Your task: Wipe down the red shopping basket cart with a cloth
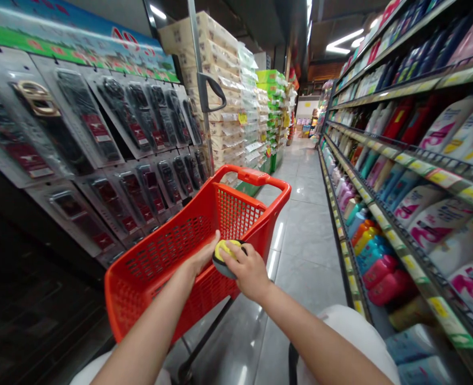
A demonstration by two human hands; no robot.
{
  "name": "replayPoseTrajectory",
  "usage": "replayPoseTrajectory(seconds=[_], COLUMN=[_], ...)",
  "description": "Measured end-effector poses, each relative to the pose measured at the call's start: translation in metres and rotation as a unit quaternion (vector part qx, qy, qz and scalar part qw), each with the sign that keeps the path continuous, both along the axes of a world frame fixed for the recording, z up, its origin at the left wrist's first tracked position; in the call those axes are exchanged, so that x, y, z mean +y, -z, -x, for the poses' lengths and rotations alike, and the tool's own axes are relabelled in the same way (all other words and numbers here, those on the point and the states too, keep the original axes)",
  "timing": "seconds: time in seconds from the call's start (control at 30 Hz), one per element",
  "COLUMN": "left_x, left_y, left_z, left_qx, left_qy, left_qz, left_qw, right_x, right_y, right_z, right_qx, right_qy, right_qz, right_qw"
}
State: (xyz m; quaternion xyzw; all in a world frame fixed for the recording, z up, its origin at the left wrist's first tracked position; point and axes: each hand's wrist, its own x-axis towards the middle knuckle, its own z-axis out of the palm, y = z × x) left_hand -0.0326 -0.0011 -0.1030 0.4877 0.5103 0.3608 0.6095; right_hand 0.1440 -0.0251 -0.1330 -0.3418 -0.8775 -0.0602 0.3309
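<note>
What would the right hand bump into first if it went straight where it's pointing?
Probably the left hand, just past the yellow-and-grey thing that the right hand grips. The two hands look very close, maybe even touching; one picture makes the depth hard to tell.

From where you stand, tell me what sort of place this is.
Most likely a supermarket or similar self-service shop: there's a red cart, long shelves of bottles on the right, and what look like packaged belts hung in rows on the left.
</note>
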Motion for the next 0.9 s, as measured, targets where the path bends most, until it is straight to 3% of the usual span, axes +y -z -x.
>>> replayPoseTrajectory(seconds=[0.07,0.13,0.23,0.3,0.4,0.6,0.8,0.9], left_x=[-0.002,-0.005,-0.008,-0.007,-0.003,0.006,0.012,0.016], left_y=[-0.002,-0.007,-0.012,-0.014,-0.014,-0.01,-0.002,0.004], left_z=[-0.002,-0.004,-0.008,-0.01,-0.014,-0.022,-0.016,-0.009], left_qx=[-0.033,-0.073,-0.069,-0.038,-0.022,-0.072,-0.06,-0.058], left_qy=[0.037,0.092,0.095,0.079,0.073,0.046,0.022,0.013], left_qz=[0.039,0.07,0.043,0.005,-0.01,-0.009,-0.018,-0.006], left_qw=[0.998,0.991,0.992,0.996,0.997,0.996,0.998,0.998], right_x=[0.01,0.034,0.077,0.098,0.106,0.082,0.093,0.083], right_y=[-0.004,-0.014,-0.029,-0.032,-0.021,0.014,-0.001,0.0], right_z=[-0.01,-0.034,-0.069,-0.079,-0.069,-0.037,-0.047,-0.035], right_qx=[0.036,0.137,0.309,0.345,0.333,0.292,0.315,0.278], right_qy=[0.014,0.092,0.238,0.271,0.259,0.218,0.227,0.219], right_qz=[0.013,0.019,0.033,0.058,0.072,0.097,0.086,0.06], right_qw=[0.999,0.986,0.92,0.896,0.904,0.926,0.918,0.934])
